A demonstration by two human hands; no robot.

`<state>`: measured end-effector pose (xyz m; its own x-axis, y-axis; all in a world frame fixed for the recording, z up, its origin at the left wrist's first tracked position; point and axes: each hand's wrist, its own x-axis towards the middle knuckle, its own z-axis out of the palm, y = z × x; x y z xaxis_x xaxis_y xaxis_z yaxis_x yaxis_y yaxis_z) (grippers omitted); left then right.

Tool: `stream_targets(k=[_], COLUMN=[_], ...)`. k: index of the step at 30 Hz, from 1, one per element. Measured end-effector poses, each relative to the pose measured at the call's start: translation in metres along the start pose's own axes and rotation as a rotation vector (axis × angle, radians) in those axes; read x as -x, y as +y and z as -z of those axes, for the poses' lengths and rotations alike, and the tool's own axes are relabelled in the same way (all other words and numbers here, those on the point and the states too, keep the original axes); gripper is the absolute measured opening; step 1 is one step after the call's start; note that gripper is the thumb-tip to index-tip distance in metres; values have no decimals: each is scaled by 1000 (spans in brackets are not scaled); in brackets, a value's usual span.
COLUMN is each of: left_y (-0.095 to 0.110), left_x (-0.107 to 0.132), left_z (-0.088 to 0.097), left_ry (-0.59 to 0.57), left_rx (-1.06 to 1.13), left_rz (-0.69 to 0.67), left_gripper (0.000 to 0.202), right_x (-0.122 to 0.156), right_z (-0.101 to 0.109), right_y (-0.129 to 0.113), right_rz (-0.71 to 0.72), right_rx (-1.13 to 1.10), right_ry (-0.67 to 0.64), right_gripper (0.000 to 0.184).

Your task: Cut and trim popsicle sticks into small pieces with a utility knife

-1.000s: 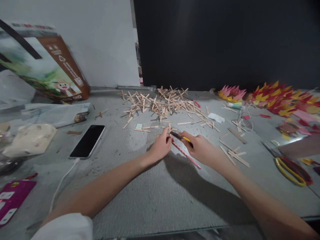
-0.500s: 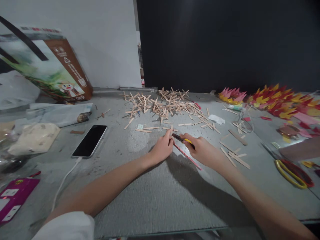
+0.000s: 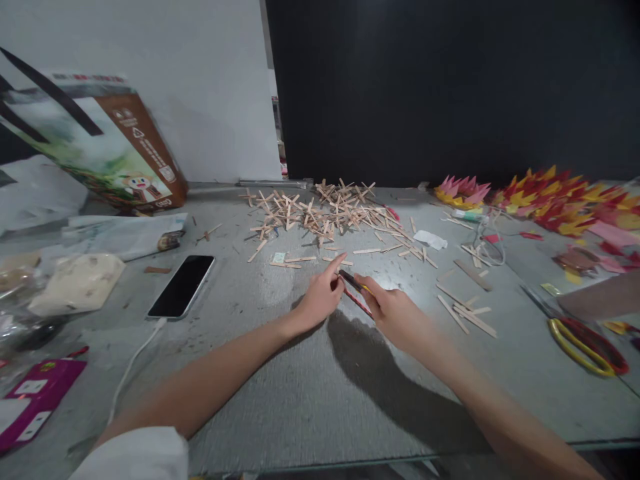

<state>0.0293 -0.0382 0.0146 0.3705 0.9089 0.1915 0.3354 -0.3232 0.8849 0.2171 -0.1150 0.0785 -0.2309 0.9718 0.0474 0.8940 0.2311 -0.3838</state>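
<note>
My left hand (image 3: 320, 298) is closed near the middle of the table, with its index finger stretched forward. Its thumb and other fingers pinch around the upper end of a thin red striped stick (image 3: 359, 303). That stick slants down to the right, and its lower end is hidden by my right hand (image 3: 400, 317). My right hand is wrapped round a black-and-yellow utility knife (image 3: 351, 279), whose dark front end points at the left fingertips. Whether the knife touches the stick is too small to tell. Beyond the hands lies a pile of crossed wooden craft sticks (image 3: 320, 213).
Loose wooden sticks (image 3: 475, 317) lie to the right, with scissors (image 3: 583, 347) farther right. Red and yellow paper shapes (image 3: 555, 200) stand at the back right. On the left are a charging phone (image 3: 183, 287), a purple packet (image 3: 43, 397) and a printed bag (image 3: 125, 147).
My left index finger has straightened, and the wooden tip seen at it before no longer shows. My right hand has moved slightly down and left, now covering the striped stick's lower end.
</note>
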Motion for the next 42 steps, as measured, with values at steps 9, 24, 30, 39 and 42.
stream_targets(k=[9,24,30,39,42], left_y=[10,-3,-21,-48,-50], left_x=[-5,-36,-38,-42,-40], left_z=[-4,58,57,51,54], left_ry=[15,-219,-212,-160,-154], left_rx=[-124,-46,-235,-323,-330], left_rz=[-106,122,-27,-183,-260], left_gripper=[57,26,20,10,14], right_x=[6,24,-18,-72,-84], right_z=[20,73,81,56,46], right_y=[-11,-1,24,46,49], right_rz=[-15,-6,264,454,487], right_rx=[184,241,257,375,384], right_ry=[75,236,58,-198,-220], right_gripper=[40,46,42,45,45])
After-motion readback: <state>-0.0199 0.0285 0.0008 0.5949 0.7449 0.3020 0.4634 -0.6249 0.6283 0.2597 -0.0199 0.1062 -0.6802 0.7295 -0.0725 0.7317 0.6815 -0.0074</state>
